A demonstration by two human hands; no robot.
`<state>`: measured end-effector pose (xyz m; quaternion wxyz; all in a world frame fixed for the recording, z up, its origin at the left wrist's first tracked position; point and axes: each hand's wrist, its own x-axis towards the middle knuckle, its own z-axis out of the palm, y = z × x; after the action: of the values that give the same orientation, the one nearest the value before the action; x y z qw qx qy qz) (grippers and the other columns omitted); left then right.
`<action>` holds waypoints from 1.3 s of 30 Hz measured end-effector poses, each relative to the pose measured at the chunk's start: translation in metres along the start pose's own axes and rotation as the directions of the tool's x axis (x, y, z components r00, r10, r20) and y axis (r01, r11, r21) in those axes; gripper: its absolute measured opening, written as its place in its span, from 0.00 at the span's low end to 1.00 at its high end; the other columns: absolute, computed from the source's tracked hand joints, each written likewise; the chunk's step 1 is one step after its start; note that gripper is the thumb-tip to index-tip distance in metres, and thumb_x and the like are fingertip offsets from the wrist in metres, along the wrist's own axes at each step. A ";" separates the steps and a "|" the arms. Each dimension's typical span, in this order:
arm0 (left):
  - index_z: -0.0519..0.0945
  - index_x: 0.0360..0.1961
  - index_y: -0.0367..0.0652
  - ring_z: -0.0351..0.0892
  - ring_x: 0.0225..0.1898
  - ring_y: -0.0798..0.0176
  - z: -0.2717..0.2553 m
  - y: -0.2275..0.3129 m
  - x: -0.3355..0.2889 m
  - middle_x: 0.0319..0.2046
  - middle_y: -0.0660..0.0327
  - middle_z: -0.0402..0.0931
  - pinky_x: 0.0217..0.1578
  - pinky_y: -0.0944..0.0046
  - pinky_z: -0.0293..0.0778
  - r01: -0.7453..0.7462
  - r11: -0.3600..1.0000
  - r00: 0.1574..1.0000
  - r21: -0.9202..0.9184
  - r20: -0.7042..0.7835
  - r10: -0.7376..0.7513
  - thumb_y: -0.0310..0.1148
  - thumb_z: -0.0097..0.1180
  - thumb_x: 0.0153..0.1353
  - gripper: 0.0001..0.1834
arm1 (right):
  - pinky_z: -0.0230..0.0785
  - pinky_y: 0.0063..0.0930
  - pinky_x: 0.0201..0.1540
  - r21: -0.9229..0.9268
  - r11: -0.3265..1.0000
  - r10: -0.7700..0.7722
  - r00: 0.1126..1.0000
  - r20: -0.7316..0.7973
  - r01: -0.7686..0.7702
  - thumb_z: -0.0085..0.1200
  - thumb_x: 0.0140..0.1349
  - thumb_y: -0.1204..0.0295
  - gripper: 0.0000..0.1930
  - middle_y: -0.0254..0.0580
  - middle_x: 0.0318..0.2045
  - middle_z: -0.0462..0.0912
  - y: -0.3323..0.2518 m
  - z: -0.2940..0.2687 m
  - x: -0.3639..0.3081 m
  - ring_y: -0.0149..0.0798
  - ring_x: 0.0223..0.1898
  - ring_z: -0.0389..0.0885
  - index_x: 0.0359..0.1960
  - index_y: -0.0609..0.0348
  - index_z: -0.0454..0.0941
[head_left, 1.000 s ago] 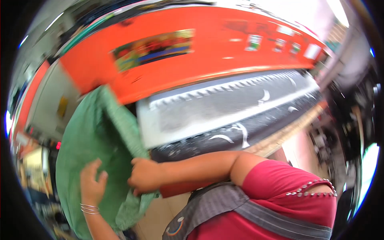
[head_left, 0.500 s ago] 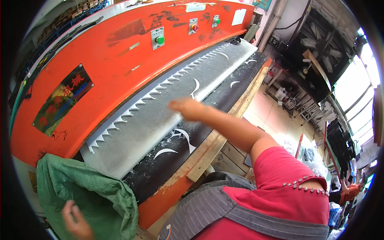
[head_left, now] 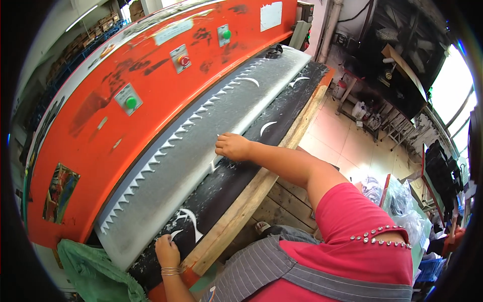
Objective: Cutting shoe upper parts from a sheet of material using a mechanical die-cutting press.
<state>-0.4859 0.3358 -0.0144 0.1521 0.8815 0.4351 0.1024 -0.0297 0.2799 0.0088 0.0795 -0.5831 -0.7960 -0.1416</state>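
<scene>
An orange machine [head_left: 65, 146] walls off the far left side, its curved front rising along the back of a long grey slab [head_left: 188, 163] and leaving the near side as the open one. Against the slab's left end slumps a green sack [head_left: 98, 272], its contents out of sight. A jagged white strip [head_left: 177, 135] runs along the slab's back edge. The left hand [head_left: 167, 250] is over the dark worktop [head_left: 240, 174], fingers curled in beside a small white crescent [head_left: 176, 234], with a larger forked offcut [head_left: 193, 225] just to its right. The right hand [head_left: 232, 146] is at the slab's front edge, fingers drawn together over a white scrap [head_left: 213, 164] that juts out below; both sets of fingertips are hidden, so one cannot tell whether either grip pinches anything. Its forearm crosses the timber rail [head_left: 236, 211] bordering the worktop. Farther right, another crescent [head_left: 267, 128] lies on the worktop, and beyond the rail spreads tiled floor [head_left: 334, 133], with clear plastic bags [head_left: 400, 194] and a blue crate [head_left: 429, 272] at the right.
</scene>
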 end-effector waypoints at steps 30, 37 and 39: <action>0.69 0.41 0.38 0.63 0.47 0.44 0.070 0.123 0.043 0.41 0.49 0.67 0.49 0.48 0.60 0.216 0.976 0.965 0.005 -0.157 -0.212 0.29 0.59 0.51 0.17 | 0.70 0.42 0.46 0.060 0.727 0.390 0.483 0.784 -0.684 0.50 0.50 0.75 0.15 0.52 0.38 0.81 0.204 -0.071 -0.139 0.52 0.42 0.79 0.41 0.56 0.77; 0.72 0.44 0.39 0.71 0.41 0.43 0.064 0.132 0.036 0.36 0.47 0.72 0.45 0.49 0.66 0.223 0.958 0.937 -0.181 -0.232 -0.262 0.27 0.57 0.52 0.17 | 0.68 0.44 0.51 -0.110 0.434 0.884 0.400 0.240 -0.894 0.42 0.55 0.79 0.13 0.60 0.42 0.78 0.340 0.007 -0.211 0.57 0.47 0.76 0.42 0.64 0.75; 0.74 0.45 0.42 0.72 0.41 0.42 0.063 0.134 0.051 0.36 0.48 0.74 0.44 0.49 0.67 0.132 0.979 0.974 -0.153 -0.165 -0.157 0.27 0.57 0.52 0.17 | 0.64 0.41 0.57 -0.295 0.575 0.810 0.581 0.076 -0.763 0.39 0.58 0.78 0.18 0.58 0.52 0.72 0.376 0.018 -0.271 0.54 0.55 0.71 0.50 0.61 0.72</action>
<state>-0.3368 0.2885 -0.0225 0.1821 0.8219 0.5015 0.1994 0.4120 0.1453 -0.0376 -0.0152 -0.8929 -0.4330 -0.1223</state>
